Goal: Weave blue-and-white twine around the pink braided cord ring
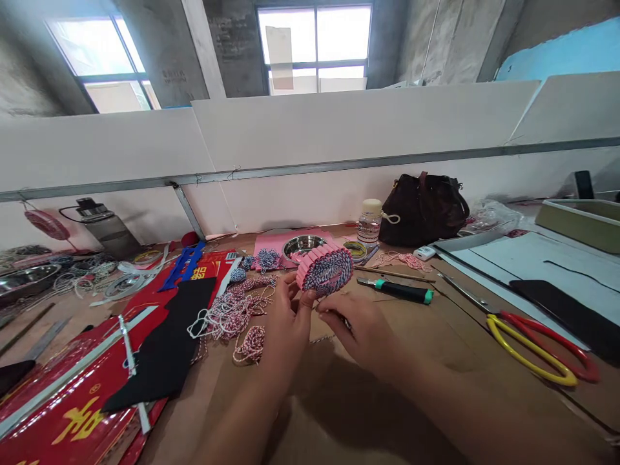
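My left hand point(290, 310) is closed on the side of a small oval woven cord piece point(327, 270), holding it tilted up above the table. Its face shows coiled blue, white and pink cord, and a pleated pink band runs round the rim. Just under the piece's lower edge, the fingertips of my right hand point(351, 320) are pinched together. Whatever they grip is too small to make out. Tangled red-and-white cord point(237, 310) lies left of my left hand, with blue-and-white cord bundles point(266, 259) beyond it.
A steel bowl point(303, 245) sits behind the woven piece. Rightward lie a black-and-green utility knife point(400, 290) and red-and-yellow-handled scissors point(533, 342). A jar point(370, 223) and dark bag point(423, 210) stand at the back. Red packaging point(72, 394) and black sheet point(169, 349) cover the left.
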Available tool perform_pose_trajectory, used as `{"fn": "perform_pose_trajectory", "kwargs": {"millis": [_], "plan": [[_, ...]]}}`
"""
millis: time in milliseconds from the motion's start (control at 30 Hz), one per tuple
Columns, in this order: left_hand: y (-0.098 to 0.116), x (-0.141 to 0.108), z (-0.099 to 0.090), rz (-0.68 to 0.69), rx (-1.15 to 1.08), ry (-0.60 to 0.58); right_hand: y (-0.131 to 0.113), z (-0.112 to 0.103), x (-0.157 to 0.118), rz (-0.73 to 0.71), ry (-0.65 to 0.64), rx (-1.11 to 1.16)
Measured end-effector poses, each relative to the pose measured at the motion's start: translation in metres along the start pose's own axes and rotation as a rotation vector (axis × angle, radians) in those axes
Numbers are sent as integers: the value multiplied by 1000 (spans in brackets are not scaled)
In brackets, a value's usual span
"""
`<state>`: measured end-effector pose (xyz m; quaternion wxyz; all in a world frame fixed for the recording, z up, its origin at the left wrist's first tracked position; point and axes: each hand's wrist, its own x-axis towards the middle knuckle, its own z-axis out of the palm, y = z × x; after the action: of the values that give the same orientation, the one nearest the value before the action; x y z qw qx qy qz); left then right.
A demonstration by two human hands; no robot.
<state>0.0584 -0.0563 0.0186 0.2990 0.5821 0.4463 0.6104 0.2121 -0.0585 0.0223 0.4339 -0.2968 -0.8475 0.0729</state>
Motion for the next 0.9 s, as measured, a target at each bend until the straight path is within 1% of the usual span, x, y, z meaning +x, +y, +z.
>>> {"fn": "perform_pose_trajectory", "kwargs": {"millis": [100, 233, 300, 433, 500, 600, 667, 767, 833, 900], "plan": [[-3, -1, 2, -7, -23, -26, -3, 0, -1, -55, -25, 48], [-4, -1, 2, -41, -54, -3, -5, -2, -2, -71, -53, 126], [-3, 0, 0, -65, -56, 1, -6, -4, -1, -67, -72, 169], [-2, 4, -6, -134, -71, -44, -5, -4, 0, -13, -88, 188], [-3, 6, -8, -163, -104, -62, -2, -1, -1, 16, -63, 180], [-1, 6, -8, -188, -156, -80, 2, 3, -4, 55, 24, 175], [1, 5, -6, -191, -186, -95, 2, 4, -5, 49, 53, 181], [6, 3, -2, -181, -240, -100, -1, 3, -6, 6, -18, 227], [8, 2, -1, -184, -261, -82, -1, 2, -5, 14, -72, 240], [8, 2, -1, -203, -265, -94, 0, 4, -5, 53, -57, 202]]}}
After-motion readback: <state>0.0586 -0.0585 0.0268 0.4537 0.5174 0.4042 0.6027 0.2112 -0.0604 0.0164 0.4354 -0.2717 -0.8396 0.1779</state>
